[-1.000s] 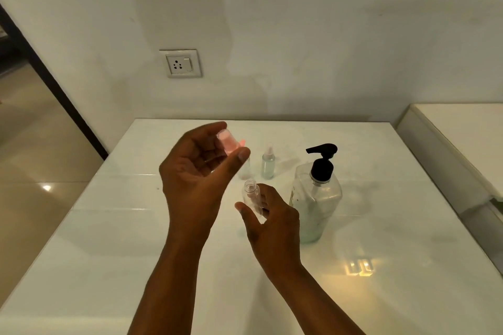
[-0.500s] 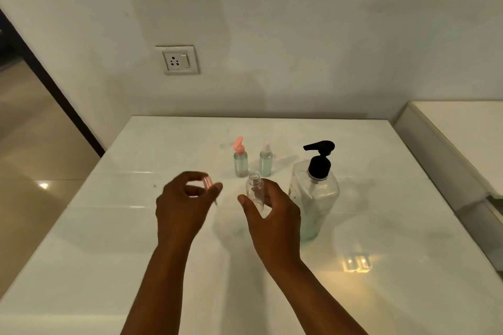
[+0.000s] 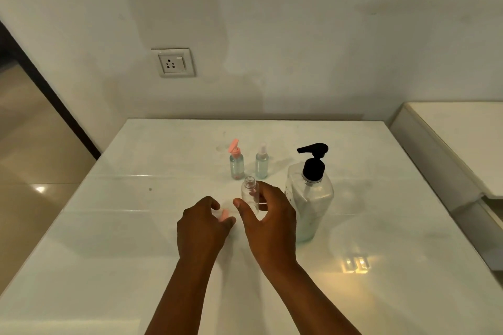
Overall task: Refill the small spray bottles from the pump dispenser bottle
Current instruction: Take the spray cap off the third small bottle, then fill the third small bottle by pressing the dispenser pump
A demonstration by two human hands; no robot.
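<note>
My right hand [image 3: 268,221] grips a small clear bottle [image 3: 250,194], open at the neck and upright, at the middle of the white table [image 3: 136,226]. My left hand [image 3: 202,228] is down at the tabletop just left of it, fingers curled round a pink spray cap [image 3: 224,215] that is mostly hidden. A large clear pump dispenser bottle [image 3: 310,198] with a black pump head stands right of my right hand. Behind stand two small spray bottles: one with a pink top [image 3: 236,162], one with a clear top [image 3: 261,162].
The table ends against the wall at the back, where a socket plate [image 3: 172,62] is mounted. A second white counter [image 3: 462,144] lies to the right across a narrow gap. The floor drops away past the table's left edge.
My left hand has come down from chest height to the tabletop with the pink cap. My right hand has kept its hold on the open bottle and barely moved.
</note>
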